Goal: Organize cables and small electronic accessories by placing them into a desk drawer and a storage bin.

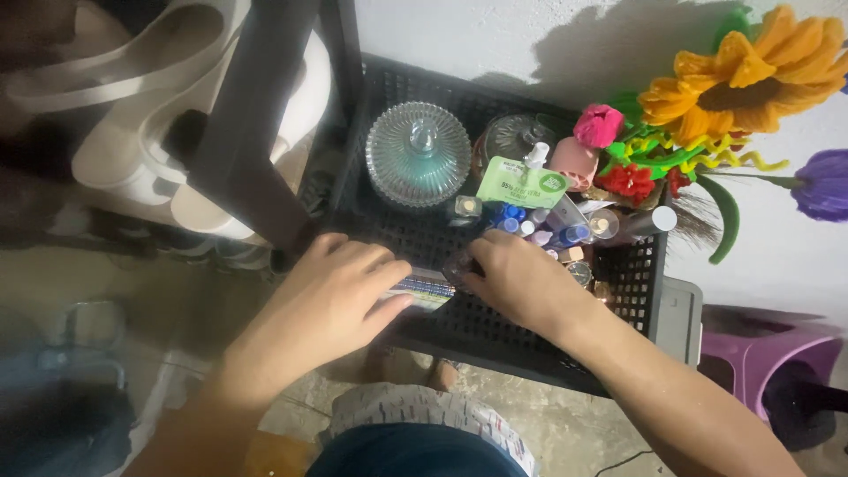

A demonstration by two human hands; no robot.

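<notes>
1. Crate (649,291): black plastic with a grid mesh floor and walls, set against a pale wall. It carries everything else, so any pull on what lies inside is best kept low and flat against the mesh.
2. Sunflower (751,79): fuzzy orange craft petals with curly green stems, at the far right corner.
3. Glass jar (418,155): round, ribbed and clear, with a knobbed lid, standing at the back of the crate.
4. Left hand (331,296): fingers together, lying flat over a striped packet (430,289) at the crate's near edge.
5. Right hand (521,278): fingertips curled onto the packet's other end; a firm pinch cannot be confirmed.
6. Small bottles (530,228): clear with blue caps, crowded just beyond the right hand, so slow moves would avoid toppling them.
</notes>
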